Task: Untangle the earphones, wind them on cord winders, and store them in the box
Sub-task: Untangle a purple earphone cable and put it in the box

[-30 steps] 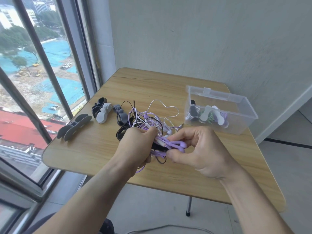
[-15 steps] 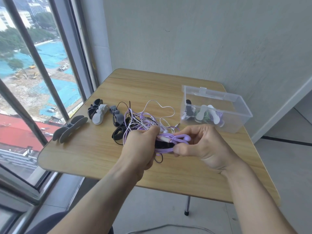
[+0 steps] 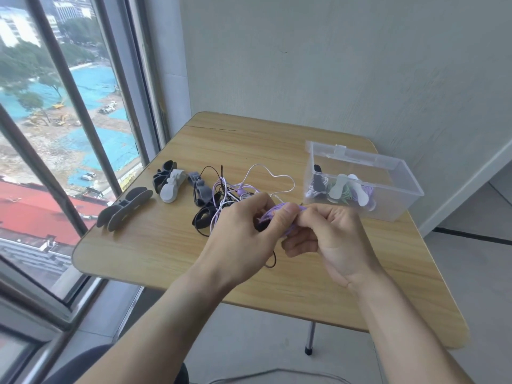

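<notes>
Since the earlier frames, both hands have closed in tighter over the purple bundle, and the purple loops that showed between them are now mostly covered by fingers and thumb.

Head view. Left hand is curled round the purple cord and a dark piece beneath it, thumb pressed on top. Whether that dark piece is a winder cannot be told. Right hand pinches the same cord from the other side, fingers curled, touching the left thumb. Both are held just above the table, near its middle. Behind them lies the tangle of white, purple and black earphones, which trails into the left hand. Spare winders lie to the left of the tangle, near the window. At the right stands the box, lid off, with several wound sets inside.

Assessment. Work appears to be at the winding or freeing of the purple set; several sets remain loose, so the task is roughly part done.

Recommended practice:
- Keep the left hand as the fixed anchor and let the right hand feed cord.
- Draw slack out of the tangle gently; a hard pull would likely tighten knots in the thin leads.
- Lay turns side by side under light tension.
- Secure the free end before moving to the box.
</notes>
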`<state>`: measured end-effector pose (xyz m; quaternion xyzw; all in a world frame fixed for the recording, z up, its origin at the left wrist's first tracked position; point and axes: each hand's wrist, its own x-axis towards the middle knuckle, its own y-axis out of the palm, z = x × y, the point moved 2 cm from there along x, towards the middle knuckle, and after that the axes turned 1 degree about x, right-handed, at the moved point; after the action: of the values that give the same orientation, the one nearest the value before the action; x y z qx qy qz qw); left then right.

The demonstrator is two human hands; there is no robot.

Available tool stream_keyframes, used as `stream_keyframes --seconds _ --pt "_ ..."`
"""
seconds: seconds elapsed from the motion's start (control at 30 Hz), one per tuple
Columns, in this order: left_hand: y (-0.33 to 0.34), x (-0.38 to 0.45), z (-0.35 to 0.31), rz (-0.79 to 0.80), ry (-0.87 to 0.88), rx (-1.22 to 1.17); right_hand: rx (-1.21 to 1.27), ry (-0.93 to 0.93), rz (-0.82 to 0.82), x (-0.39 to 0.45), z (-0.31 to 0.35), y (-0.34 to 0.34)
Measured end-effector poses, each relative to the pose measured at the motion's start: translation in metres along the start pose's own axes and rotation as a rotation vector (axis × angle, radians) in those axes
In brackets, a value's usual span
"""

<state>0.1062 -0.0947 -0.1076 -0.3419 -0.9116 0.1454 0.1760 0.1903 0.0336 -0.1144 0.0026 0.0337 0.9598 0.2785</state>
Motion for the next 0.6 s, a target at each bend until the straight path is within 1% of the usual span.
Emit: stream_keyframes --seconds 0.07,0.2,0.33,0.37,0.5,0.53,0.6 --pt "-0.0001 0.0007 0.0004 -0.011 0.011 -0.013 -0.011 0.012 0.031 -0.0013 0.0021 0.0011" --pt "0.0013 0.0033 0.0049 0.056 0.027 -0.051 -0.034 0.033 0.094 -0.0043 0.0058 -0.0016" --pt "0.0012 0.0055 0.0056 0.146 0.054 -0.049 -0.068 -0.052 0.069 -0.0071 0.0049 -0.0028" --pt "0.0026 0.0052 0.0052 0.141 0.051 -0.052 -0.062 -0.072 0.063 -0.0077 0.004 -0.0025" --pt "0.008 0.0026 0.0002 -0.005 0.003 -0.116 -0.091 -0.138 0.044 -0.0051 0.0011 -0.0014" --pt "0.0079 0.0027 -0.0008 -0.013 -0.003 -0.134 -0.116 -0.157 0.061 -0.0038 0.0013 -0.002" --pt "0.0068 0.0034 -0.0012 0.02 -0.011 -0.167 -0.178 -0.176 0.108 -0.0021 0.0025 -0.0059"
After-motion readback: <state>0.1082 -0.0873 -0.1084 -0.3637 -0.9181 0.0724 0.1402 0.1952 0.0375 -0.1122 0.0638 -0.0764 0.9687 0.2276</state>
